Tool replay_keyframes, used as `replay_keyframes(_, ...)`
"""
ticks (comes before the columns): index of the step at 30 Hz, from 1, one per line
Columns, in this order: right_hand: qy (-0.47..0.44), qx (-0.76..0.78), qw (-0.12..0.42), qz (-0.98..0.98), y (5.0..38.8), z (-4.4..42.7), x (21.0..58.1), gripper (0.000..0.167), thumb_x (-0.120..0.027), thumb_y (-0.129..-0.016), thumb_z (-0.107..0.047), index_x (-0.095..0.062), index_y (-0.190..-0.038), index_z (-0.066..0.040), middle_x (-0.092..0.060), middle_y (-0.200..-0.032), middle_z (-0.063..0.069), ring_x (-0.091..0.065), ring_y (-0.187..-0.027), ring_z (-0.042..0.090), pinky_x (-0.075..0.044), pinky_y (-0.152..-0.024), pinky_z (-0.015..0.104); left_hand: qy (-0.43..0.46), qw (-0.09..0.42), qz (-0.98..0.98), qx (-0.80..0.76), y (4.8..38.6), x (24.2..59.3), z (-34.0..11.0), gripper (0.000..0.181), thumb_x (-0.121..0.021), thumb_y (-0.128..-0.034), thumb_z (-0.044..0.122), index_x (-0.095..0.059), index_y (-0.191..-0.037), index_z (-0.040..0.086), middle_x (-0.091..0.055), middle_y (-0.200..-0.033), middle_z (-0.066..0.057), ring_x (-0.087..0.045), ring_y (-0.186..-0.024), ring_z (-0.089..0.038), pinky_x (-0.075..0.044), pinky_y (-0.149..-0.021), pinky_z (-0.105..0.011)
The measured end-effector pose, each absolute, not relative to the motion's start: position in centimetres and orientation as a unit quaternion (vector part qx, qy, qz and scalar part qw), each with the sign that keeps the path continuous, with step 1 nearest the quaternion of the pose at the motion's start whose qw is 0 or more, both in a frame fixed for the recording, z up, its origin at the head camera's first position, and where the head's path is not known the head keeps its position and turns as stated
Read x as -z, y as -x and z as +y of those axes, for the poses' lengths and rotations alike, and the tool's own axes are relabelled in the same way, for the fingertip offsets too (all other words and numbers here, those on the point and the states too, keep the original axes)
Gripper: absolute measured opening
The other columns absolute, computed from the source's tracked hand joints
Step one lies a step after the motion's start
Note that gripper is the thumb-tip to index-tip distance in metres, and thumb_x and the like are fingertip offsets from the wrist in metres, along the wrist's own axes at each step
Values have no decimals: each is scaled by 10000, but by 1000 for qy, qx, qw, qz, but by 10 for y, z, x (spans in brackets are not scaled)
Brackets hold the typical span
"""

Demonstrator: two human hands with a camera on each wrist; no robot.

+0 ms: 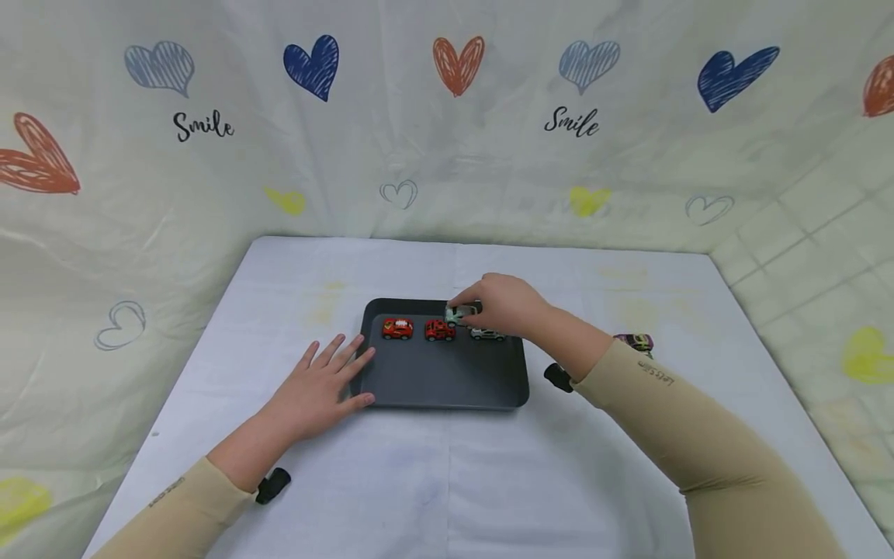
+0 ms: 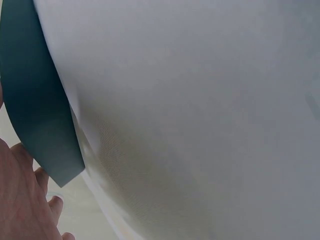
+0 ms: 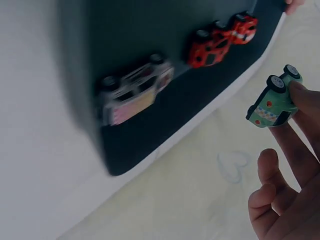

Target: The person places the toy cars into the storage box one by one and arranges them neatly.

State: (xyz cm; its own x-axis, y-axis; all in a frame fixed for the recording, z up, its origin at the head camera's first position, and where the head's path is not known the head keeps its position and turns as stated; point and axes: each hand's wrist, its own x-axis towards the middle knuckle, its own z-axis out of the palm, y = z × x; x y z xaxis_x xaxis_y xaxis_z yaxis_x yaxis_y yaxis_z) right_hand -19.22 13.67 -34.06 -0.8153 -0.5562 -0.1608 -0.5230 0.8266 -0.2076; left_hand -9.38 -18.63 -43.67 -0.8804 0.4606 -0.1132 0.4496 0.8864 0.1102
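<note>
Between thumb and fingers, my right hand [image 1: 513, 305] pinches a light green toy car [image 3: 274, 100] above the far side of a dark grey tray [image 1: 440, 380]. Below it on the tray stand a red toy car [image 1: 397, 328], a second red toy car [image 1: 439, 330] and a silver-grey toy car [image 3: 136, 90], in a row along the back. My left hand [image 1: 317, 392] has its fingers spread and touches the tray's left edge. In the left wrist view only part of that hand [image 2: 22, 200] shows beside the tray's side wall [image 2: 42, 95].
A purple and yellow toy car [image 1: 634, 341] stands on the white-covered table [image 1: 391, 481], right of the tray and partly behind the right sleeve [image 1: 670, 419]. A curtain with printed hearts [image 1: 457, 66] hangs behind the table.
</note>
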Motion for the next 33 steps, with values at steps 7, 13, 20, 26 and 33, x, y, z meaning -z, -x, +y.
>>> replay_keyframes(7,305,64,119,943,198,105,342,335,-702,-924,-294,-709,-1258,-310,-710,-1120,-69,-607,-941,123,-525,-721,298,-233,74,969,-38,95,435,-185,813,-464,-936,690,-277,-1584,235,-163,-1655,-21,-122,-1513,-332,-77,-1195,-589)
replay_keyframes(13,315,59,131,938,199,85,347,337,-695,-929,-289,-706,-1266,-288,-717,-1116,-70,-614,-890,92,-523,-701,276,-231,74,969,-36,95,437,-185,823,-436,-930,716,-272,-1585,245,-159,-1656,-13,-114,-1515,-326,-76,-1195,-588)
replay_keyframes(20,343,43,144,927,197,64,366,343,-718,-921,-328,-705,-1262,-300,-712,-1143,-84,-638,-959,81,-545,-781,283,-232,72,969,-35,95,438,-185,817,-446,-934,705,-269,-1586,245,-152,-1657,-9,-108,-1516,-324,-65,-1197,-585)
replay_keyframes(26,372,17,152,915,197,48,383,337,-720,-922,-348,-713,-1253,-284,-701,-1175,-94,-643,-1021,81,-548,-857,302,-233,70,969,-38,95,437,-186,823,-412,-932,724,-270,-1586,244,-158,-1656,-10,-115,-1516,-318,-73,-1196,-586)
replay_keyframes(33,388,-7,158,908,195,36,394,318,-720,-921,-363,-724,-1232,-297,-703,-1138,-110,-635,-989,62,-542,-855,290,-232,74,969,-50,94,436,-186,821,-436,-929,715,-276,-1584,246,-164,-1655,-11,-101,-1519,-312,-56,-1199,-583)
